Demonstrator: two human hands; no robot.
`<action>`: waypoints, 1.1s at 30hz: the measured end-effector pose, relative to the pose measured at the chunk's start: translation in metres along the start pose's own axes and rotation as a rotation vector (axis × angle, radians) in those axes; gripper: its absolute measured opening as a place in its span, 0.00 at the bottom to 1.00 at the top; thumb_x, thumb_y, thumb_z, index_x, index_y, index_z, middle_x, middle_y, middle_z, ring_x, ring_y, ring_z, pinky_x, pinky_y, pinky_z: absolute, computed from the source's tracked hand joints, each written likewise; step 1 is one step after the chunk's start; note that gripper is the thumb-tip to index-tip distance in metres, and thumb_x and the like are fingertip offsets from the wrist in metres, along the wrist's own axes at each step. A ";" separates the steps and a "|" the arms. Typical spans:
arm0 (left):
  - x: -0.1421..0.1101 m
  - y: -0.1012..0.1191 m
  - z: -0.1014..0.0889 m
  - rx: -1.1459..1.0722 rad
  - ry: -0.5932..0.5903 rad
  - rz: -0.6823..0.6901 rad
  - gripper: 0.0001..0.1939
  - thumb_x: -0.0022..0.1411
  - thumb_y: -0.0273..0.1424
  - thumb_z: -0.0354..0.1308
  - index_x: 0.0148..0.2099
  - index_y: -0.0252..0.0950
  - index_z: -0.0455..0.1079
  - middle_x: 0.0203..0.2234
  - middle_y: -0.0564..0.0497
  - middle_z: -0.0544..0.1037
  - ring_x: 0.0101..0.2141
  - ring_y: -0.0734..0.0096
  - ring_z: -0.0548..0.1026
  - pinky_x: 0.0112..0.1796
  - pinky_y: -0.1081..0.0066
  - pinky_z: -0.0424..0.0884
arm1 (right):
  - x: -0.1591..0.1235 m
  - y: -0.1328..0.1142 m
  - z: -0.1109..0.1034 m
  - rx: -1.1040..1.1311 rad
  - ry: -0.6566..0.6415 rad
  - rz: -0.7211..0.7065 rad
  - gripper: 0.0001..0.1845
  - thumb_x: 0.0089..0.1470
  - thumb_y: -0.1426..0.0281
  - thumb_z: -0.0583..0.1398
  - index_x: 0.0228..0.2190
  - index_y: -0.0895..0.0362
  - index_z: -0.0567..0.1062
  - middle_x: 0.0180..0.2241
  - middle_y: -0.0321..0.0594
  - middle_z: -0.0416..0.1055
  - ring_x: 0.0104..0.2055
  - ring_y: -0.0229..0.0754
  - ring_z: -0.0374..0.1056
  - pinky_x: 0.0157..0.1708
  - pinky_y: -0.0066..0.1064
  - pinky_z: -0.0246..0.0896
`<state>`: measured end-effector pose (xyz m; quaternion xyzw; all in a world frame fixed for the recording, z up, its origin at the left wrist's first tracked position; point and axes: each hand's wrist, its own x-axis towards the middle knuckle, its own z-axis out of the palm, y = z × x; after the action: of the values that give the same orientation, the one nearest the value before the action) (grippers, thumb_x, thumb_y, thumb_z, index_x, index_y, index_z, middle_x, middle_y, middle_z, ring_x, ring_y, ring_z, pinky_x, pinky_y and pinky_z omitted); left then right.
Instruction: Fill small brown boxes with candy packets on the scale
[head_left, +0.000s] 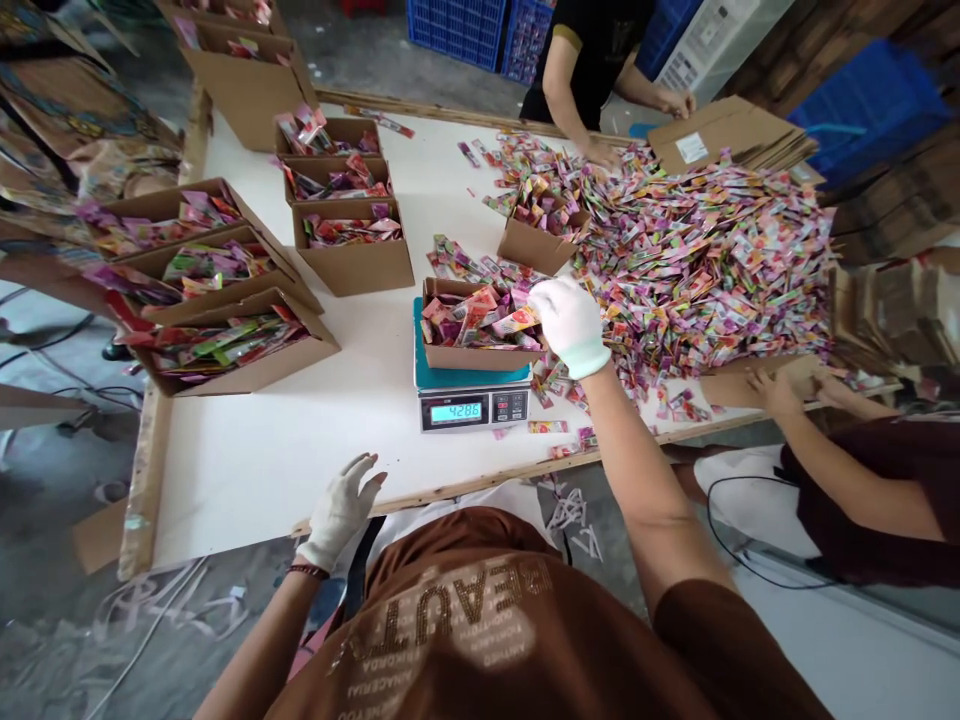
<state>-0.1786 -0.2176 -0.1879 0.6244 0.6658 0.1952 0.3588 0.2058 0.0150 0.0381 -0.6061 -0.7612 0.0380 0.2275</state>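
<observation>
My right hand (pixel 568 318), in a white glove, is closed at the right end of a small cardboard box (pixel 480 358). Its fingers pinch a colourful candy packet (pixel 516 320) over the packets that fill the box. Under the box is a digital scale (pixel 474 410) with a teal top and a lit display that seems to read 4286. My left hand (pixel 341 508), gloved with bare fingertips, hangs at the table's near edge. Its fingers are apart and hold nothing. Right of the scale spreads a large heap of packets (pixel 697 260).
Filled boxes (pixel 356 255) stand in rows at the left, with larger ones (pixel 247 365) beside them. Another filled box (pixel 536 245) leans in the heap. Co-workers' hands (pixel 600 155) work at the far side and at the right, near flattened cardboard (pixel 727 135). A wooden rim (pixel 442 490) edges the table.
</observation>
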 end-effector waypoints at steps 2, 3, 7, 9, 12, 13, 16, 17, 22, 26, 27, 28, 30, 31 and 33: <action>0.005 0.000 0.001 -0.002 0.022 0.038 0.29 0.68 0.54 0.51 0.53 0.35 0.74 0.57 0.35 0.78 0.59 0.47 0.77 0.61 0.48 0.73 | -0.010 0.000 -0.021 0.049 0.108 0.010 0.14 0.67 0.70 0.55 0.36 0.55 0.80 0.40 0.44 0.78 0.46 0.47 0.73 0.51 0.39 0.66; 0.008 0.000 0.000 -0.004 0.036 0.059 0.29 0.67 0.54 0.51 0.52 0.35 0.74 0.56 0.35 0.79 0.58 0.48 0.77 0.60 0.48 0.74 | -0.017 0.002 -0.034 0.066 0.169 0.014 0.13 0.67 0.70 0.56 0.35 0.55 0.80 0.38 0.43 0.79 0.45 0.47 0.73 0.51 0.39 0.66; 0.029 0.008 -0.010 -0.012 0.083 0.136 0.28 0.66 0.54 0.53 0.50 0.33 0.75 0.52 0.34 0.81 0.53 0.47 0.80 0.56 0.47 0.77 | -0.052 0.023 -0.092 0.066 0.378 0.042 0.08 0.64 0.71 0.61 0.34 0.54 0.81 0.36 0.41 0.80 0.41 0.45 0.74 0.47 0.38 0.66; 0.047 0.020 -0.025 -0.023 0.120 0.169 0.27 0.66 0.52 0.55 0.49 0.33 0.76 0.51 0.34 0.81 0.52 0.48 0.81 0.56 0.49 0.77 | -0.070 0.043 -0.114 -0.013 0.414 0.103 0.07 0.63 0.71 0.62 0.35 0.55 0.82 0.37 0.43 0.80 0.43 0.47 0.75 0.48 0.39 0.66; 0.081 0.053 -0.060 -0.027 0.230 0.226 0.24 0.67 0.49 0.56 0.50 0.34 0.76 0.50 0.37 0.82 0.52 0.52 0.81 0.57 0.52 0.77 | -0.090 0.072 -0.125 -0.145 0.434 0.241 0.06 0.61 0.71 0.64 0.37 0.55 0.83 0.38 0.46 0.78 0.44 0.49 0.73 0.50 0.42 0.66; 0.093 0.067 -0.073 -0.020 0.281 0.248 0.23 0.68 0.48 0.56 0.50 0.34 0.76 0.50 0.39 0.82 0.52 0.54 0.81 0.57 0.53 0.76 | -0.093 0.078 -0.124 -0.145 0.450 0.284 0.07 0.58 0.71 0.65 0.39 0.56 0.82 0.40 0.47 0.77 0.43 0.48 0.73 0.50 0.42 0.67; 0.122 0.117 -0.108 0.008 0.387 0.345 0.21 0.71 0.44 0.56 0.53 0.33 0.77 0.52 0.43 0.82 0.54 0.60 0.79 0.59 0.56 0.75 | -0.091 0.075 -0.105 -0.012 0.471 0.340 0.18 0.54 0.70 0.67 0.48 0.59 0.80 0.43 0.47 0.73 0.38 0.42 0.72 0.45 0.38 0.71; 0.130 0.134 -0.116 0.006 0.403 0.384 0.20 0.72 0.43 0.55 0.54 0.34 0.77 0.53 0.44 0.81 0.55 0.61 0.78 0.60 0.57 0.74 | -0.086 0.068 -0.096 0.041 0.449 0.315 0.19 0.55 0.69 0.67 0.49 0.59 0.79 0.43 0.47 0.73 0.37 0.41 0.73 0.44 0.37 0.72; 0.149 0.206 -0.131 -0.029 0.429 0.554 0.17 0.74 0.40 0.56 0.57 0.39 0.77 0.54 0.47 0.81 0.56 0.64 0.78 0.60 0.60 0.75 | -0.043 0.019 -0.037 0.227 0.276 0.068 0.12 0.62 0.67 0.63 0.47 0.54 0.77 0.44 0.43 0.72 0.41 0.41 0.73 0.43 0.37 0.74; 0.150 0.239 -0.125 -0.008 0.407 0.667 0.13 0.73 0.39 0.57 0.53 0.42 0.79 0.51 0.48 0.82 0.56 0.63 0.79 0.59 0.61 0.76 | -0.010 -0.007 0.009 0.349 0.137 -0.043 0.12 0.64 0.70 0.63 0.49 0.54 0.75 0.44 0.41 0.70 0.41 0.40 0.72 0.46 0.36 0.73; 0.149 0.243 -0.123 -0.001 0.404 0.679 0.13 0.73 0.38 0.56 0.52 0.42 0.79 0.50 0.48 0.82 0.55 0.64 0.79 0.58 0.62 0.77 | -0.004 -0.010 0.017 0.372 0.109 -0.056 0.13 0.64 0.71 0.63 0.50 0.54 0.75 0.44 0.40 0.70 0.40 0.40 0.71 0.46 0.36 0.73; 0.149 0.246 -0.122 0.007 0.396 0.686 0.13 0.73 0.38 0.56 0.51 0.42 0.79 0.50 0.48 0.82 0.55 0.65 0.79 0.57 0.63 0.77 | 0.000 -0.014 0.024 0.391 0.080 -0.066 0.13 0.64 0.71 0.63 0.50 0.54 0.75 0.44 0.40 0.69 0.40 0.39 0.70 0.47 0.37 0.73; 0.148 0.248 -0.120 0.016 0.395 0.677 0.13 0.74 0.37 0.54 0.52 0.41 0.79 0.49 0.48 0.82 0.54 0.65 0.79 0.56 0.63 0.77 | 0.006 -0.019 0.034 0.406 0.020 -0.074 0.13 0.64 0.71 0.64 0.50 0.54 0.75 0.45 0.40 0.69 0.38 0.38 0.69 0.48 0.38 0.72; 0.148 0.247 -0.119 0.016 0.398 0.666 0.14 0.73 0.37 0.54 0.52 0.41 0.79 0.49 0.48 0.82 0.54 0.64 0.79 0.56 0.63 0.77 | 0.008 -0.021 0.037 0.407 -0.005 -0.073 0.12 0.64 0.70 0.64 0.50 0.54 0.75 0.45 0.40 0.69 0.37 0.38 0.69 0.48 0.38 0.72; 0.149 0.243 -0.119 0.012 0.393 0.644 0.14 0.73 0.37 0.55 0.53 0.42 0.78 0.50 0.48 0.82 0.55 0.62 0.79 0.56 0.62 0.77 | 0.012 -0.025 0.043 0.405 -0.039 -0.068 0.12 0.64 0.69 0.64 0.50 0.54 0.76 0.46 0.40 0.69 0.38 0.39 0.69 0.49 0.39 0.71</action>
<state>-0.0904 -0.0154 0.0285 0.7545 0.4927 0.4102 0.1407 0.1643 0.0287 0.0118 -0.5211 -0.7624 0.1941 0.3310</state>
